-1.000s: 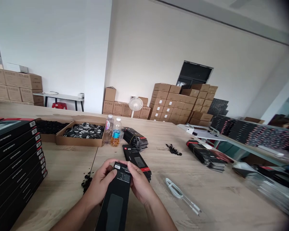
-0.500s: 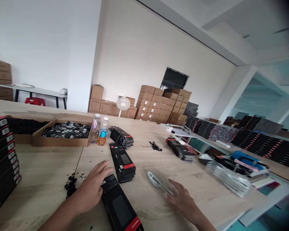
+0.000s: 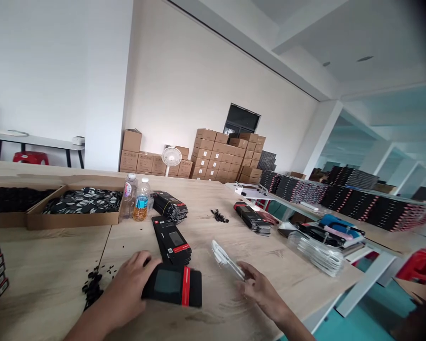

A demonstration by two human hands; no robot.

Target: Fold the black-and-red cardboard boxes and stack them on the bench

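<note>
I have the left hand (image 3: 128, 286) clamped on the black box (image 3: 172, 286), the right hand (image 3: 261, 290) half open against the white cable (image 3: 224, 258).

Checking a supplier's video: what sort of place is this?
Probably a packing workshop or small warehouse: stacked cardboard cartons, rows of black retail boxes on a bench, an open carton of discs.

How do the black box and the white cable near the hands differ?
The black rectangular box with a red band is broad and flat; the white coiled cable is thin. The left hand rests on the box; the cable sits against the right hand. Both lie on the wooden table.
</note>
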